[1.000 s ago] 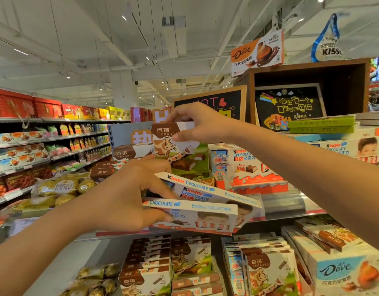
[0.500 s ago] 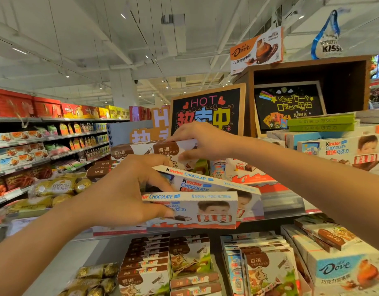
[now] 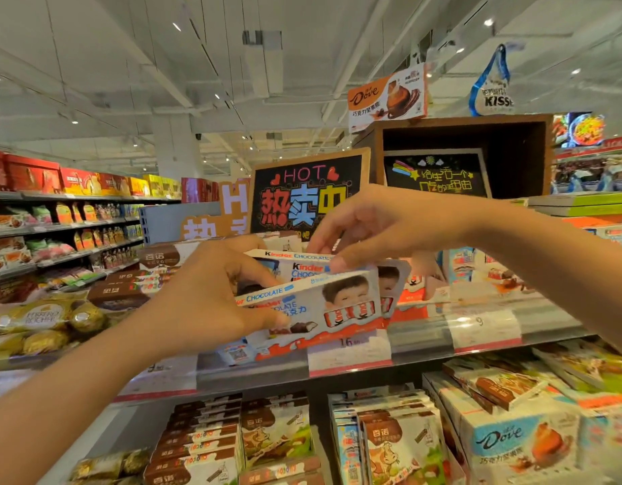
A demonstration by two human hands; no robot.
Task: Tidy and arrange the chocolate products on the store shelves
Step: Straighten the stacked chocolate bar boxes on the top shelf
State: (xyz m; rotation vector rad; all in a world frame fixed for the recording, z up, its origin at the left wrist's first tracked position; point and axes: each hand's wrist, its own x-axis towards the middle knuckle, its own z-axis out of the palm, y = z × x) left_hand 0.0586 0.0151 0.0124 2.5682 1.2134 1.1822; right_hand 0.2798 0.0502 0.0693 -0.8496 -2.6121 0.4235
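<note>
Several white Kinder chocolate boxes [image 3: 344, 306] stand leaning together on the upper shelf [image 3: 425, 351], each showing a child's picture and red bars. My left hand [image 3: 211, 302] grips their left end, thumb across the front box. From above, my right hand [image 3: 372, 225] pinches the top edges of the boxes, thumb in front and fingers behind. Brown cow-print chocolate boxes [image 3: 159, 259] lie on the same shelf just left of my hands; more of them [image 3: 274, 435] fill the lower shelf.
Gold Ferrero Rocher packs [image 3: 43, 320] sit at the left. Dove boxes [image 3: 512, 446] crowd the lower right. A black "HOT" sign [image 3: 302, 197] and a wooden display box [image 3: 533, 159] stand behind the shelf. Price tags line the shelf edge. An aisle of shelves runs at far left.
My right hand held a brown cow-print box above the shelf; it has come down without it onto the Kinder boxes. My left hand has kept its grip on the Kinder boxes.
</note>
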